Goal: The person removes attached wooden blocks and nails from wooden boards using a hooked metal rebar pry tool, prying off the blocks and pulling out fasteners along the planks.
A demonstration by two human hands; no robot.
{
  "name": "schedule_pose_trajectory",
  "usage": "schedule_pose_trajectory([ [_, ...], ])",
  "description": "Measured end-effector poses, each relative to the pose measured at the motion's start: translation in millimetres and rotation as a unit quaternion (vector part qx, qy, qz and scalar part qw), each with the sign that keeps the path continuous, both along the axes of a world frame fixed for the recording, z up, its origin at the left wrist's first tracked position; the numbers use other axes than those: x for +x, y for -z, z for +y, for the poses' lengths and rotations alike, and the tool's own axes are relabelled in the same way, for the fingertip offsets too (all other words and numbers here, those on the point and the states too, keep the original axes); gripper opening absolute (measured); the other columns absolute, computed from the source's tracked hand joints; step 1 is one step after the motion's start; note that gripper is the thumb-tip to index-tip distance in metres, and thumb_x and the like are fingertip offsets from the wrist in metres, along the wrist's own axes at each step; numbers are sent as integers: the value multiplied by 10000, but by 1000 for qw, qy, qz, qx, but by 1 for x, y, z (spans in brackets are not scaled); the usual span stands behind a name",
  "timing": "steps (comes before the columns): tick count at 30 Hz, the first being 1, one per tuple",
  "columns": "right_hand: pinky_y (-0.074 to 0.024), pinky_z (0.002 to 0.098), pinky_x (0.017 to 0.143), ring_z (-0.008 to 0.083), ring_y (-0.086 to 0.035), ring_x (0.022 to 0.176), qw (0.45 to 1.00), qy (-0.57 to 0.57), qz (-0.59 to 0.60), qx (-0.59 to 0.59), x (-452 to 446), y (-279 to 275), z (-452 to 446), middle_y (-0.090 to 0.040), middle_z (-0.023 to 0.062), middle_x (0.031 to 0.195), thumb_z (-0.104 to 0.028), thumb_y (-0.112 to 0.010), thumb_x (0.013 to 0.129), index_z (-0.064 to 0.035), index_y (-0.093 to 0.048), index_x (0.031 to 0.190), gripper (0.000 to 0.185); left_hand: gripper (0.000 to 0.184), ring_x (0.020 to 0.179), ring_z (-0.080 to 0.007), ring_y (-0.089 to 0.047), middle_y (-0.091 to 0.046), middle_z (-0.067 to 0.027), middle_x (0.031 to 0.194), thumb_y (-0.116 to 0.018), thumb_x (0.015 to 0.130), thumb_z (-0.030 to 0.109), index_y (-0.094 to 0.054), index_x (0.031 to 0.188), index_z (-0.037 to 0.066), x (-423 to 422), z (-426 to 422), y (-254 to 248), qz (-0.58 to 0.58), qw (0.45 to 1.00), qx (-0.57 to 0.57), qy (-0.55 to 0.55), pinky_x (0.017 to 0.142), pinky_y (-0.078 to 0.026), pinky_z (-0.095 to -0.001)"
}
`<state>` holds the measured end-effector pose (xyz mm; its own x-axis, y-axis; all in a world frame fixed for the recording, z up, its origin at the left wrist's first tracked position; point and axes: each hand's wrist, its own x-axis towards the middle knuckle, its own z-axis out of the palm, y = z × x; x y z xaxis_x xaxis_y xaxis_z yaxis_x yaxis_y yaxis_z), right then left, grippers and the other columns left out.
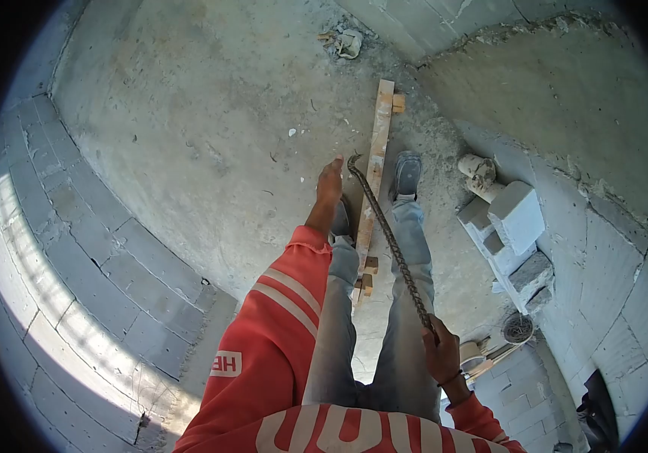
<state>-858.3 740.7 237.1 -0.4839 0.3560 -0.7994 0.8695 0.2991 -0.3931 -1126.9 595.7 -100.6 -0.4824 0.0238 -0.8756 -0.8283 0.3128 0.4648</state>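
"Two hands, one ribbed bar (390,240), one long board (377,151), two shoes. Where's the bar?"

"It slants from the right hand (441,352) up toward the left hand (329,183), its bent tip just beside the left fingertips."

"And the hands?"

"The right is closed around the bar's near end. The left is unclenched, fingers extended and close together; I can't tell how its thumb sits."

"Farther out?"

"The board lies on the floor (210,113) just right of the left hand, between the left shoe (340,220) and the right shoe (407,174). I count at least three small wood pieces (398,103) along it: one by its far end, two nearer the person."

"Beyond the right hand?"

"Several pale blocks (518,217) sit ahead and to its right, near the wall."
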Motion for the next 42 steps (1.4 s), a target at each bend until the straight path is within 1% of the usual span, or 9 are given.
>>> schedule_pose_trajectory([
  [4,-529,413,702,372,-687,772,999,-43,16,4,14,-44,4,-681,232,864,-204,-573,948,48,-577,1191,350,484,977,-200,-590,-643,-74,1138,-500,990,439,-588,1278,60,-22,6,-42,-107,983,146,-18,875,-444,-397],
  [10,-523,382,735,318,-679,802,998,51,-37,-32,44,-45,-5,-679,223,974,-212,-576,938,41,-545,1248,401,350,892,-142,-635,-701,-63,933,-508,1017,329,-695,1034,33,16,25,-81,225,960,63,156,764,-454,-270],
  [13,-480,335,686,190,-580,737,987,142,-29,-65,69,-34,2,-650,190,1087,-168,-522,929,11,-480,1334,444,333,896,-145,-644,-698,-61,929,-531,1010,331,-683,953,41,34,31,-83,104,976,193,-20,730,-463,-261],
  [16,-390,280,530,89,-424,547,967,224,-65,-107,87,-27,27,-537,38,709,-83,-460,886,-47,-487,1332,449,331,902,-187,-663,-689,-66,973,-551,1001,355,-663,941,49,57,26,-80,80,979,189,-21,740,-498,-289],
  [22,-262,224,357,16,-316,436,923,325,-77,-192,174,57,107,-369,-69,584,-65,-415,917,-82,-581,1038,206,330,1000,-225,-651,-630,-78,1139,-524,1009,356,-610,1083,47,112,31,-106,-39,965,243,-92,844,-537,-343],
  [29,-322,244,436,56,-373,480,792,539,-52,-282,257,155,184,-445,-29,640,-106,-462,898,-114,-545,984,121,656,1356,-368,-407,-381,-191,1488,-453,983,531,-317,1517,174,206,48,-113,25,985,25,166,1104,-344,-451],
  [31,-350,256,481,74,-406,508,760,565,6,-320,268,155,193,-508,-11,692,-195,-496,936,-133,-535,984,88,658,1311,-372,-461,-393,-230,1465,-496,968,517,-342,1503,166,229,29,-90,203,915,-72,342,1067,-385,-434],
  [36,-435,312,831,199,-533,1098,787,424,149,-422,277,135,204,-504,107,1395,-576,-597,884,-195,-362,1423,700,654,1158,-403,-570,-566,-297,1234,-725,831,341,-461,1371,83,283,-18,-74,243,861,-206,398,944,-482,-440],
  [42,-472,333,808,192,-578,993,938,194,198,-209,264,161,200,-602,89,1240,-317,-748,829,-168,-449,1320,594,652,1151,-411,-570,-577,-298,1216,-747,803,330,-479,1331,58,340,-81,-54,195,879,-263,346,944,-479,-466],
])
